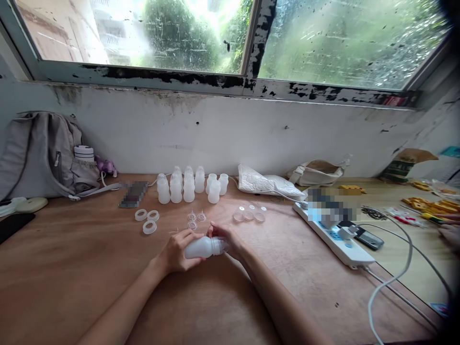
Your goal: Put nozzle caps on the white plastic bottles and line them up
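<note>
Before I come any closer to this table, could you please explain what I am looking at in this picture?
There is no robot here: these are a person's bare hands, seen by a camera worn on the head, looking forward and down. It is the only view, so the person's left is your left.

The left hand holds a milky bottle on its side, while the right hand is at its clear top end.

On the brown tabletop, similar bottles stand near the wall. Closer in, from left to right, lie white rings, small clear teat-like pieces and thin round pieces. Further right is a white power strip.
</note>
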{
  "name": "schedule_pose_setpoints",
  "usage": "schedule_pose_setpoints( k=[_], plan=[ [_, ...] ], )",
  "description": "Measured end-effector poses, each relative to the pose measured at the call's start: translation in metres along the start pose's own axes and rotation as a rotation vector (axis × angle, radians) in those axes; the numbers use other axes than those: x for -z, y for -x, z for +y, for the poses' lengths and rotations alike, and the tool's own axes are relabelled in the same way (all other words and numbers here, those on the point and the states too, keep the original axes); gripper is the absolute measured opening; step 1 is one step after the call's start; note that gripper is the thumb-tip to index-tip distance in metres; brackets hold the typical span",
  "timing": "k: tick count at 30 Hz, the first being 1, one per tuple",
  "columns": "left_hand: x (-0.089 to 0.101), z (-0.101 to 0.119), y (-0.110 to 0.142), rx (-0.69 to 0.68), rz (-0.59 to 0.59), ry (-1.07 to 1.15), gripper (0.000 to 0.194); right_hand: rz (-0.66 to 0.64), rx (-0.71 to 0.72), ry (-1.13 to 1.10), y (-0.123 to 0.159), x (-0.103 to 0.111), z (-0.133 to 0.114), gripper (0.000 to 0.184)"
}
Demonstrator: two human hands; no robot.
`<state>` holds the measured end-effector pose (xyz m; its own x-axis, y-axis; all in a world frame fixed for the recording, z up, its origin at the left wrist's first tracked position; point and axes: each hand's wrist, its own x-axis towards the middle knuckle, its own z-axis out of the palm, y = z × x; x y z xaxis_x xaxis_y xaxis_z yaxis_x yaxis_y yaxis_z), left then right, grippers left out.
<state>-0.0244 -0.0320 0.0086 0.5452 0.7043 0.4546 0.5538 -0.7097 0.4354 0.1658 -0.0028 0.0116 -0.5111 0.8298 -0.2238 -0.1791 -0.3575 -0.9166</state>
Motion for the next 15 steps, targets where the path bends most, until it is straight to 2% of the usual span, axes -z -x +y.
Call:
schedule_pose_setpoints(
  k=[15],
  plan=[
    [0.0004, 0.0028, -0.0016, -0.070, 0.008, -0.198, 0.047, 0.141, 0.078, 0.088, -0.0074, -0.0021, 0.0081, 0.034]
  ],
)
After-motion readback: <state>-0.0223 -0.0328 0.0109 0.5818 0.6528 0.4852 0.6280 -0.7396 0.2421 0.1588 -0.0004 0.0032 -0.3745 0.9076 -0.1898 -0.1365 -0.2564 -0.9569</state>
